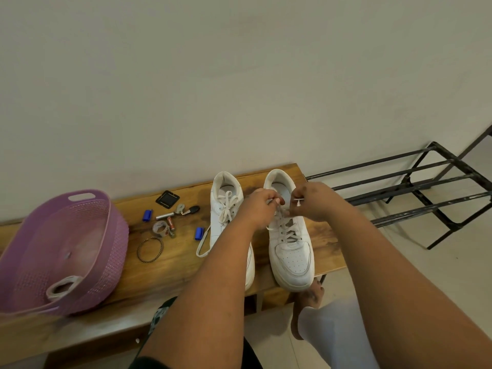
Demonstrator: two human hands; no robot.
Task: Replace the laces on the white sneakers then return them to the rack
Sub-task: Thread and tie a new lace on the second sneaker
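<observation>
Two white sneakers stand side by side on a wooden bench (170, 265), toes toward me. The left sneaker (226, 209) has a tied lace, and one loose loop of it trails onto the wood. The right sneaker (291, 251) is laced up the front. Over its upper eyelets my left hand (259, 206) pinches one end of the white lace (286, 233). My right hand (311, 199) pinches the other lace end, whose tip sticks out between the fingers. My left forearm hides part of the left sneaker.
A purple plastic basket (111, 235) with a coiled lace inside sits at the bench's left end. Small items lie between it and the shoes: batteries, blue caps, a bangle (150, 249), a key, a black square. A black metal shoe rack (426, 187) stands on the floor to the right.
</observation>
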